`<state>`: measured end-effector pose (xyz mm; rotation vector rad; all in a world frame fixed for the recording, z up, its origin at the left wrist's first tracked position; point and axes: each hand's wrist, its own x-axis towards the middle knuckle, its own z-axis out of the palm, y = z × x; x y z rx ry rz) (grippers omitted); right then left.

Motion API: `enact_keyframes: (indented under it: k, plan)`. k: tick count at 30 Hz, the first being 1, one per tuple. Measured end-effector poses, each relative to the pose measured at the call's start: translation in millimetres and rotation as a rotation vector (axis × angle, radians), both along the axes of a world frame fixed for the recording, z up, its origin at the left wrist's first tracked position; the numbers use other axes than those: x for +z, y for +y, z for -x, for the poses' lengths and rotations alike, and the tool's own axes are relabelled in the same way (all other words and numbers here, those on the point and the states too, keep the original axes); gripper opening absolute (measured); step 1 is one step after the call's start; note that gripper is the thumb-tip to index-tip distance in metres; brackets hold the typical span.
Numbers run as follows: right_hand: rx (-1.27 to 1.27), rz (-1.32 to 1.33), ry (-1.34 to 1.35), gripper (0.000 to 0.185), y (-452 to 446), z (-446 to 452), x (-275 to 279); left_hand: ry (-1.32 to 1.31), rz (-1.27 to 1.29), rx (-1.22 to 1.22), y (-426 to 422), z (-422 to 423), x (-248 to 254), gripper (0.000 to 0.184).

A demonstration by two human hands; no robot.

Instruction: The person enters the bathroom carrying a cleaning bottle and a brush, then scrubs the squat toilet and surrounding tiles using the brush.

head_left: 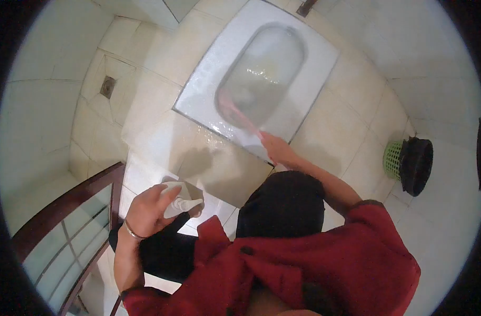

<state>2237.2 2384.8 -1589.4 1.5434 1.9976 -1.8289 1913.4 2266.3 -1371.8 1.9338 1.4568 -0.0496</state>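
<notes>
A white squat toilet (316,68) is set in the tiled floor ahead of me, its surface wet and shiny. My right hand (278,149) is closed around the handle of a pink toilet brush (244,121). The brush head lies inside the near left end of the bowl, its outline blurred. On the left, my left hand (148,209) is wrapped round a white pump bottle (178,197), held above the floor near my knee. The bottle's nozzle points to the right. My fingers hide part of its body.
A green basket (392,159) with a black bag over its rim stands by the right wall. A floor drain (107,87) lies at the far left. A dark red framed door (66,210) with glass panes is close on my left.
</notes>
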Motion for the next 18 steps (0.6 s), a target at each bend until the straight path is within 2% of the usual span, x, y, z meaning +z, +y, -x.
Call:
enact_keyframes:
  k: [2,4,7,10,12,14,16,17,18]
  plan:
    - [-0.405,0.217,-0.007,0.046,24.4,10.2,4.2,-0.008,0.001,0.019,1.4,0.9,-5.0,0.067]
    - [-0.556,0.144,0.009,0.043,47.8,-5.6,15.3,-0.014,0.012,0.016,1.3,3.8,-8.1,0.067]
    - [-0.588,0.125,0.005,0.040,89.5,-9.6,24.2,-0.008,0.044,0.010,1.3,5.7,-3.8,0.067]
    - [-0.525,-0.001,0.042,0.041,113.3,1.1,-3.3,0.019,-0.019,-0.022,4.6,2.8,2.2,0.068]
    - [-0.328,-0.061,-0.089,0.040,86.8,14.9,-10.2,-0.003,0.000,-0.011,6.2,-1.3,6.7,0.068]
    - [-0.114,-0.124,-0.177,0.042,30.7,1.2,9.3,0.014,0.025,-0.028,-2.3,-2.1,10.7,0.068]
    - [0.246,-0.567,-0.107,0.042,-14.6,-44.7,-44.7,0.027,0.053,-0.047,-6.6,-6.0,13.8,0.067]
    - [0.244,-0.565,-0.108,0.042,-10.7,-48.3,-24.6,0.028,0.025,-0.049,-6.0,-9.0,16.6,0.067]
    - [0.128,-0.294,-0.207,0.040,1.2,-49.0,17.7,0.029,-0.002,-0.052,-6.0,-11.9,17.4,0.066]
